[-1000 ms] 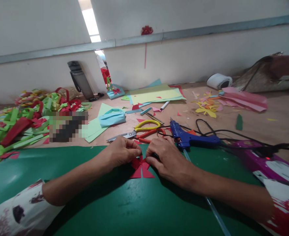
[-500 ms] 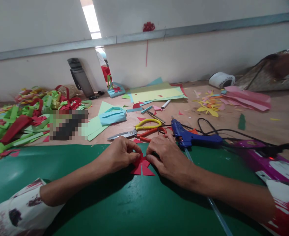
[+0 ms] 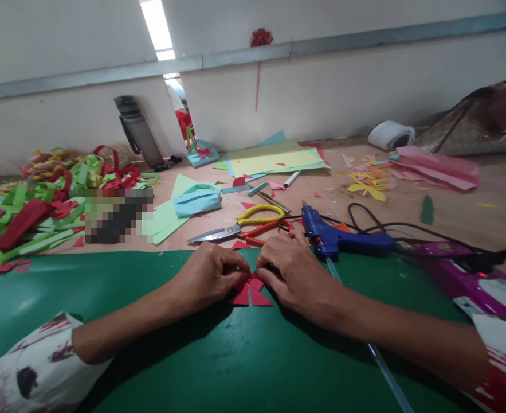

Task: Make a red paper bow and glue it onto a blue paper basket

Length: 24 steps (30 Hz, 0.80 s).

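A red paper piece (image 3: 259, 296) with pointed tails lies on the green mat (image 3: 218, 367), between my hands. My left hand (image 3: 210, 272) pinches its left side with thumb and forefinger. On the other side, my right hand (image 3: 293, 272) grips its right edge, fingers bent and pressed together. Just beyond my hands are scissors (image 3: 222, 232) with yellow and orange handles. A blue glue gun (image 3: 321, 235) rests to the right of my right hand, its clear glue stick (image 3: 384, 367) running under my right forearm.
Green and red paper strips (image 3: 42, 215) are heaped at the left. A dark bottle (image 3: 138, 135), a light blue paper bag (image 3: 197, 201) and paper sheets (image 3: 274, 159) stand or lie farther back. A purple power strip (image 3: 446, 267) with black cables is at the right.
The view has shifted slightly. Both hands remain at the red paper, with the fingertips almost in the same place.
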Tool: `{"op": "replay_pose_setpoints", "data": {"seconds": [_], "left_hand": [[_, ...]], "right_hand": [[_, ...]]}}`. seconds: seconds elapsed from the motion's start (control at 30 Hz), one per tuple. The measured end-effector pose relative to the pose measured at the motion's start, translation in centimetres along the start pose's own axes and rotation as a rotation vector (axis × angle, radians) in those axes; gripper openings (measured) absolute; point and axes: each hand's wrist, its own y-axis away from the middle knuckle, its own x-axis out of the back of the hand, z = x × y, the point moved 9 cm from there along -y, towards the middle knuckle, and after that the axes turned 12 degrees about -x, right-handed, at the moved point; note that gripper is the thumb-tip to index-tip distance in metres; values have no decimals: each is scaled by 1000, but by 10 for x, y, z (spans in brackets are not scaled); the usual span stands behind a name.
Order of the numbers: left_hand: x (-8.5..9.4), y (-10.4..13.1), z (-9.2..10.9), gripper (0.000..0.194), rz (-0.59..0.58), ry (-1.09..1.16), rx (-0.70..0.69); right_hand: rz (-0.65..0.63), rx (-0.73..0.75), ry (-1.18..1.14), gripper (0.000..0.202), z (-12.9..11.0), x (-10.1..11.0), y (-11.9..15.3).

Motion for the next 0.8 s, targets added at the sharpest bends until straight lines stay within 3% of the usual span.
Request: {"op": "replay_pose_setpoints", "data": {"seconds": [0.3,0.8], "left_hand": [[0,7,18,19,14,-270,-269],[-8,16,32,30,-68,-652,-427]], "right_hand": [[7,10,4,10,0,0,1],[18,33,30,10,-2,-1,2]]}}
